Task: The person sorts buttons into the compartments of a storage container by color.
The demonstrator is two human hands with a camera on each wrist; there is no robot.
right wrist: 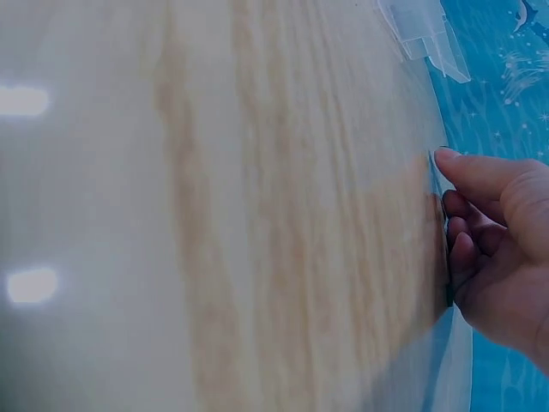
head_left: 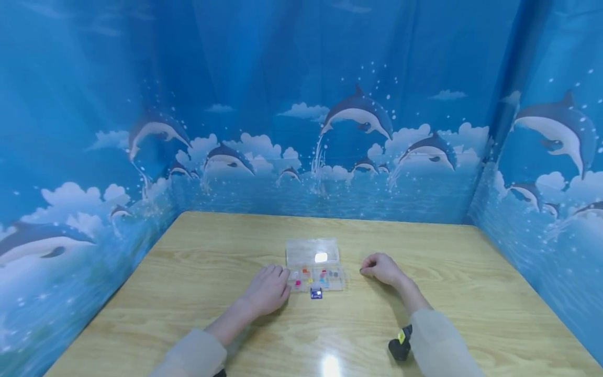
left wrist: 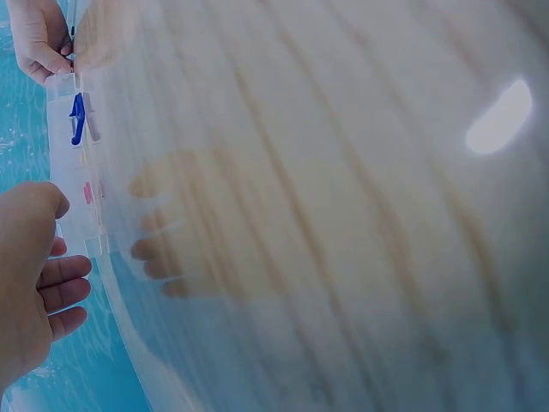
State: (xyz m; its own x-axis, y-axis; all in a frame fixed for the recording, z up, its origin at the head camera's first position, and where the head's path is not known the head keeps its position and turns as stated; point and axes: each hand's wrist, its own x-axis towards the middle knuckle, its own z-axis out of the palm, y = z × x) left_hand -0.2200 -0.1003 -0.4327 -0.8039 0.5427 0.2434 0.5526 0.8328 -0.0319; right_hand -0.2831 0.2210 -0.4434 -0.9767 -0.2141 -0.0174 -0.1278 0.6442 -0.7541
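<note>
A clear plastic compartment box [head_left: 339, 283] lies on the table with its clear lid [head_left: 301, 251] folded back. Small pink, orange, yellow, blue and grey pieces sit in its compartments. At its front edge is a small dark-blue piece [head_left: 316, 294] with a white mark, seen as a blue shape [left wrist: 77, 118] in the left wrist view. My left hand [head_left: 269, 290] rests beside the box's left end, fingers loosely bent. Right of the box, my right hand [head_left: 383, 268] is low over the table, thumb and fingertips pinching a tiny dark thing [head_left: 361, 270], its kind too small to tell.
The pale wood-grain table [head_left: 226, 241] reaches back to a blue curtain [head_left: 264, 63] printed with dolphins, which also hangs along both sides. A black strap or device with a yellow patch [head_left: 401, 343] is at the right sleeve. Bright light reflections show on the tabletop.
</note>
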